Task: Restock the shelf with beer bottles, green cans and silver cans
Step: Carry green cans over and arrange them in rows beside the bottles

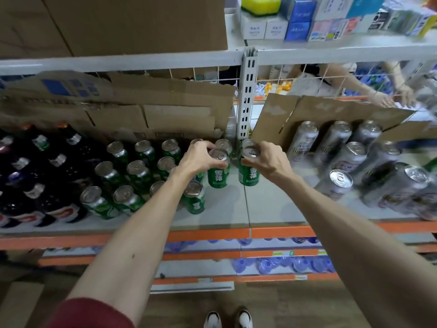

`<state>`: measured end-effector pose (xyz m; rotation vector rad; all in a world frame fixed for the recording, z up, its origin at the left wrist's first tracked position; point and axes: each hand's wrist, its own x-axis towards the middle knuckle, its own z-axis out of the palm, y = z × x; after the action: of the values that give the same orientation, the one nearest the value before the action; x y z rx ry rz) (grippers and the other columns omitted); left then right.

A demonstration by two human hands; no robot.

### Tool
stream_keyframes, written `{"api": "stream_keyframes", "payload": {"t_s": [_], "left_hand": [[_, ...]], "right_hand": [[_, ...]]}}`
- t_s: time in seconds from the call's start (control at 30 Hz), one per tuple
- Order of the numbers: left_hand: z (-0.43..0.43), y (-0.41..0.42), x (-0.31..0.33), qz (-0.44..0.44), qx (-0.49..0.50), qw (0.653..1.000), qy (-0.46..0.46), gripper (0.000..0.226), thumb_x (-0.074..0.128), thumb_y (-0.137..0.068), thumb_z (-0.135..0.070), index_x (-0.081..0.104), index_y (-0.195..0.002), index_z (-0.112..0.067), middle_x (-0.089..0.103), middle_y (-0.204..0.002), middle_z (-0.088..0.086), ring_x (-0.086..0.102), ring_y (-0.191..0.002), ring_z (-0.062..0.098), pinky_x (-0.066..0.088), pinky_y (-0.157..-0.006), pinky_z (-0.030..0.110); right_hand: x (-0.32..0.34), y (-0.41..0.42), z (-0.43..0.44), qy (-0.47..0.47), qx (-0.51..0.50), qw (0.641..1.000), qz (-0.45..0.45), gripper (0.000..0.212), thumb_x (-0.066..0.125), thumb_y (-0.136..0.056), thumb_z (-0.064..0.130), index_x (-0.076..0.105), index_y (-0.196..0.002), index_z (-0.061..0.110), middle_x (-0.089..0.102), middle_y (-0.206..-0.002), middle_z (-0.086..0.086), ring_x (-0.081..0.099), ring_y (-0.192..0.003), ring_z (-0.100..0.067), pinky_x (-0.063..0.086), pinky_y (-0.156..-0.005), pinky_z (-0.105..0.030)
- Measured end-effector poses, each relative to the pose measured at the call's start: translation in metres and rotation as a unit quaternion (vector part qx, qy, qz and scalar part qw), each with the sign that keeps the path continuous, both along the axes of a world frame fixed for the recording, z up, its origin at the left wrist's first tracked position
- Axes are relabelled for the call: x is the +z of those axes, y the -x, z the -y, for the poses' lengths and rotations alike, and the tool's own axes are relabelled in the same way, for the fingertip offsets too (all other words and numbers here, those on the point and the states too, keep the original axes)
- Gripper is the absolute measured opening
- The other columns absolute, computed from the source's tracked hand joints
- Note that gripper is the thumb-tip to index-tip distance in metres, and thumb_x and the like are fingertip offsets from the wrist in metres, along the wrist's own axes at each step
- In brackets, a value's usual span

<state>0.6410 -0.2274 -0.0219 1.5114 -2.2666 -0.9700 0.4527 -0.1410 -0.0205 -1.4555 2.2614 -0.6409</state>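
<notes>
A grey shelf (272, 204) with an orange front edge holds dark beer bottles (35, 185) at its left, silver cans (354, 162) at its right and rows of green cans (132, 176) between them. The left hand (196, 159) grips the left green can (218, 177) by its top. The right hand (269, 162) grips the right green can (248, 176) the same way. Both cans are upright, side by side and apart, at mid-shelf.

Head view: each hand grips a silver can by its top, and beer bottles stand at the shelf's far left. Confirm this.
One thing is wrong: the cans are green, not silver. The head view shows the left hand gripping a green can by its top and the right hand a second green can. Beer bottles do stand at the shelf's far left.
</notes>
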Motion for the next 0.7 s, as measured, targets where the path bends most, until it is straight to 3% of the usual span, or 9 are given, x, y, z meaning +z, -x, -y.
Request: {"api": "stream_keyframes", "payload": {"t_s": [0.23, 0.37, 0.43, 0.53, 0.6, 0.7], "left_hand": [[0.013, 0.005, -0.023, -0.007, -0.002, 1.0, -0.015, 0.061, 0.086, -0.063, -0.045, 0.069, -0.118, -0.024, 0.07, -0.104, -0.005, 0.065, -0.098, 0.015, 0.046, -0.073, 0.022], [0.014, 0.014, -0.042, -0.01, 0.011, 1.0, -0.022, 0.066, 0.083, -0.057, -0.053, 0.067, -0.116, -0.029, 0.071, -0.106, -0.006, 0.065, -0.098, 0.015, 0.055, -0.087, 0.038], [0.015, 0.019, -0.052, -0.004, 0.007, 1.0, -0.025, 0.06, 0.085, -0.064, -0.047, 0.066, -0.117, -0.026, 0.07, -0.106, -0.007, 0.064, -0.095, 0.013, 0.054, -0.078, 0.03], [0.018, 0.023, -0.064, 0.007, 0.006, 1.0, -0.022, 0.06, 0.085, -0.068, -0.044, 0.064, -0.121, -0.024, 0.07, -0.108, -0.007, 0.062, -0.094, 0.011, 0.04, -0.066, 0.014], [0.019, 0.026, -0.068, 0.016, 0.008, 1.0, -0.017, 0.065, 0.082, -0.063, -0.053, 0.063, -0.119, -0.028, 0.07, -0.107, -0.008, 0.062, -0.096, 0.012, 0.044, -0.078, 0.02], [0.02, 0.028, -0.075, 0.014, 0.02, 1.0, -0.015, 0.068, 0.077, -0.056, -0.062, 0.062, -0.116, -0.033, 0.07, -0.103, -0.01, 0.062, -0.102, 0.016, 0.041, -0.101, 0.044]], "right_hand": [[-0.023, 0.005, 0.013, -0.003, 0.004, 0.999, 0.039, 0.037, 0.075, -0.075, 0.042, 0.066, -0.103, 0.02, 0.072, -0.095, -0.005, 0.066, -0.081, -0.026, 0.058, -0.077, -0.041], [-0.046, 0.009, 0.018, -0.006, 0.003, 0.998, 0.063, 0.033, 0.073, -0.079, 0.038, 0.062, -0.102, 0.017, 0.07, -0.094, -0.005, 0.066, -0.08, -0.024, 0.058, -0.076, -0.044], [-0.055, 0.01, 0.018, -0.006, 0.002, 0.998, 0.063, 0.037, 0.072, -0.077, 0.042, 0.061, -0.104, 0.019, 0.07, -0.097, -0.005, 0.065, -0.081, -0.024, 0.057, -0.075, -0.045], [-0.064, 0.013, 0.019, -0.007, -0.003, 0.999, 0.051, 0.041, 0.072, -0.075, 0.047, 0.061, -0.104, 0.02, 0.07, -0.099, -0.004, 0.064, -0.082, -0.024, 0.057, -0.074, -0.045], [-0.07, 0.016, 0.021, -0.005, -0.012, 0.999, 0.042, 0.046, 0.071, -0.073, 0.051, 0.061, -0.106, 0.021, 0.07, -0.101, -0.004, 0.064, -0.085, -0.026, 0.056, -0.074, -0.045], [-0.074, 0.018, 0.023, 0.002, -0.026, 0.999, 0.039, 0.048, 0.073, -0.073, 0.051, 0.062, -0.108, 0.02, 0.07, -0.102, -0.004, 0.063, -0.089, -0.027, 0.054, -0.075, -0.045]]}}
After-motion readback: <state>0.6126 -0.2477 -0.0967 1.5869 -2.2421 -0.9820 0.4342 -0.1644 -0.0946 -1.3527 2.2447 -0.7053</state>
